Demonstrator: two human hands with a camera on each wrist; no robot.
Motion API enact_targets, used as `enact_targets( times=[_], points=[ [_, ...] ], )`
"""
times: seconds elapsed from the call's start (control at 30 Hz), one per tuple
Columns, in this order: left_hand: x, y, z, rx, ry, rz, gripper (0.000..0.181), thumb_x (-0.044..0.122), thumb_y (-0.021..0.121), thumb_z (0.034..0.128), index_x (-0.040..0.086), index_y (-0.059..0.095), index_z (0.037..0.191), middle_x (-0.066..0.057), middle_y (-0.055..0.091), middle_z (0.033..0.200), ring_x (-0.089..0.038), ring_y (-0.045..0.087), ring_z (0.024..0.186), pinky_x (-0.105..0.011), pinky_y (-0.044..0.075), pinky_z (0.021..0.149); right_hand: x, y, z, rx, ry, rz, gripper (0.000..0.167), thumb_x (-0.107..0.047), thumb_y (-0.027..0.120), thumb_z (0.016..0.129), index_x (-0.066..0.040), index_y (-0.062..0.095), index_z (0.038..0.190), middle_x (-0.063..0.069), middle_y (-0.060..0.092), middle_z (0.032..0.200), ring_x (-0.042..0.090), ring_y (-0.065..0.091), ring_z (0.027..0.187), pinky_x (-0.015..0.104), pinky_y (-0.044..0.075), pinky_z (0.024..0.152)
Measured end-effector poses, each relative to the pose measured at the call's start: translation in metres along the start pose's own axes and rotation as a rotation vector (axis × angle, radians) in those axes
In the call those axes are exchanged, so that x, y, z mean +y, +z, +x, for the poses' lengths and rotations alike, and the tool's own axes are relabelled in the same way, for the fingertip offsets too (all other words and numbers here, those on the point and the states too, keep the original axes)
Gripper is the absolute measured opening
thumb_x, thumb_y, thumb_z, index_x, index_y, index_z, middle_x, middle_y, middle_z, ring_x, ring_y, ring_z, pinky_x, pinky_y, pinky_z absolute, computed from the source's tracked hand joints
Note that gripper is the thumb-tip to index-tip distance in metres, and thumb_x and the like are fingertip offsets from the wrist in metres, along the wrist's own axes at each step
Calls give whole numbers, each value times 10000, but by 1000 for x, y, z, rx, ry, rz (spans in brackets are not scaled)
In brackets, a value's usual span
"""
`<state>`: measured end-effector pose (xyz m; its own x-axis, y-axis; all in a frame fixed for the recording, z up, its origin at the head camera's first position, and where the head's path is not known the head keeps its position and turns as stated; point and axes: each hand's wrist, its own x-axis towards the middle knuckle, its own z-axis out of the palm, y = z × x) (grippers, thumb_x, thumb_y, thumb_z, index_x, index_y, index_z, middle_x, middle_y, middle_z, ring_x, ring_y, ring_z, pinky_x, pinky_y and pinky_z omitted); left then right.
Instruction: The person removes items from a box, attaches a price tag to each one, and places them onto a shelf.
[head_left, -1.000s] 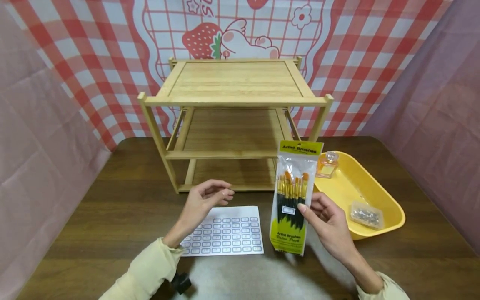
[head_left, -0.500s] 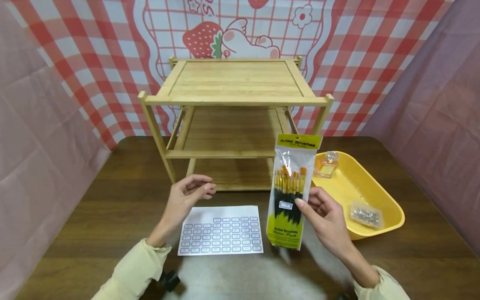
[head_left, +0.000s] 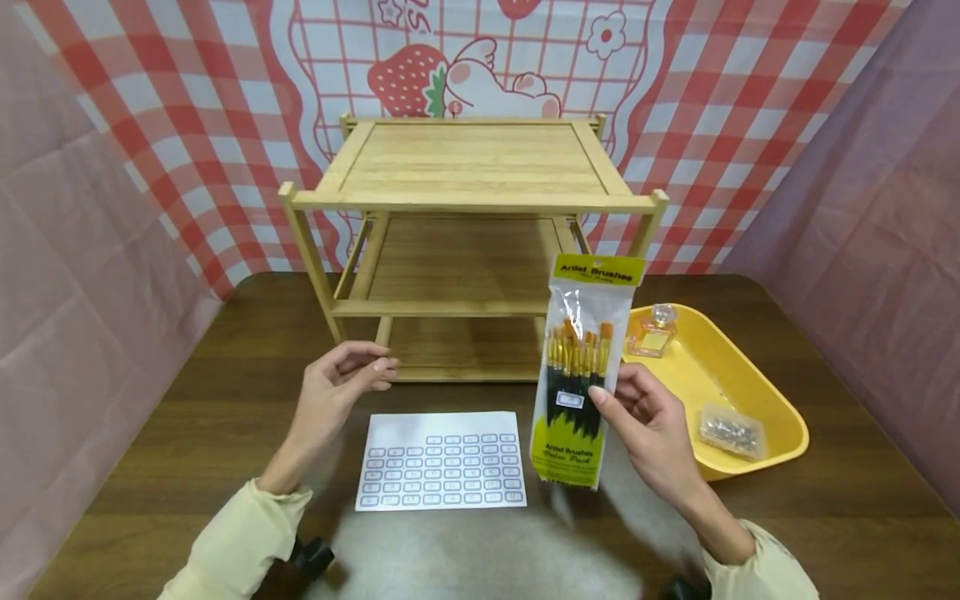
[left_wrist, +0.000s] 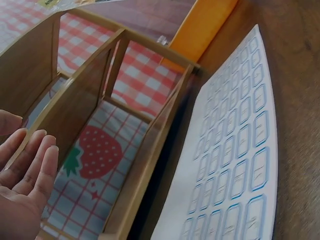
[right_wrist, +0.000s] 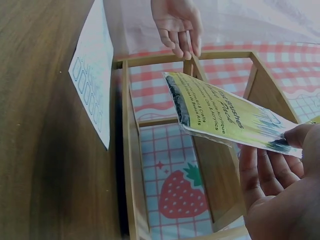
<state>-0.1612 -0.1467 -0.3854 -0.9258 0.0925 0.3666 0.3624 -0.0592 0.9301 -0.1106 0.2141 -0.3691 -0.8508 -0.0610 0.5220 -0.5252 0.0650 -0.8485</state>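
Note:
My right hand (head_left: 652,429) pinches a pack of artist brushes (head_left: 573,375) by its right edge, thumb in front and fingers behind. The pack stands nearly upright above the table, and a small white sticker (head_left: 570,400) lies on its front. To the left, my left hand (head_left: 333,400) hovers with loosely bent fingers and holds nothing. Between the hands a sheet of blue-framed label stickers (head_left: 442,462) lies flat on the table; its upper left labels are gone. In the right wrist view the brush pack (right_wrist: 225,112) shows its printed yellow lower end.
A three-tier wooden shelf (head_left: 480,200) stands behind the hands. At the right, a yellow tray (head_left: 780,408) holds a perfume bottle (head_left: 652,332) and a clear box of small metal pieces (head_left: 732,431). A red checked cloth (head_left: 750,125) hangs at the back.
My left hand has drawn left, away from the pack and off the label sheet. My right hand has raised the brush pack slightly.

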Motion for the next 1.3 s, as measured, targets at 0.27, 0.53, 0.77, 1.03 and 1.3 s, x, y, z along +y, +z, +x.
enact_targets(
  times=[0.27,0.53,0.77,1.03,1.3],
  points=[
    [4,-15,2,28,31,33,197,-78,620,991,-202,597,1142,-109,766,989,-164,750,853,-275,611,746,-2,0,5,-2,-42,46,128,208,559,947,180,567,1071,79,773,1051,140,738,927,239,594,778],
    [11,-25,6,78,75,14,190,-104,627,975,-202,595,1135,-89,766,979,-188,747,854,-281,612,717,-4,2,10,6,-46,51,129,200,569,946,179,563,1074,86,771,1043,136,732,920,228,586,772],
    [17,-31,9,132,83,-30,181,-123,631,964,-171,602,1137,-110,762,975,-182,738,848,-307,619,735,-8,4,14,12,-30,35,134,176,580,958,169,571,1091,92,769,1059,145,733,925,242,594,775],
    [15,-39,13,171,90,-44,220,-156,629,947,-174,590,1162,-87,756,967,-167,723,843,-276,612,724,-10,8,20,14,-40,46,126,159,584,968,158,576,1094,102,763,1051,140,721,945,236,588,781],
    [14,-46,18,215,119,-81,243,-181,621,934,-112,616,1168,-151,734,978,-187,713,826,-273,609,713,-11,11,27,30,-52,44,134,164,592,956,185,564,1086,67,762,1003,111,712,895,215,578,749]
  ],
)
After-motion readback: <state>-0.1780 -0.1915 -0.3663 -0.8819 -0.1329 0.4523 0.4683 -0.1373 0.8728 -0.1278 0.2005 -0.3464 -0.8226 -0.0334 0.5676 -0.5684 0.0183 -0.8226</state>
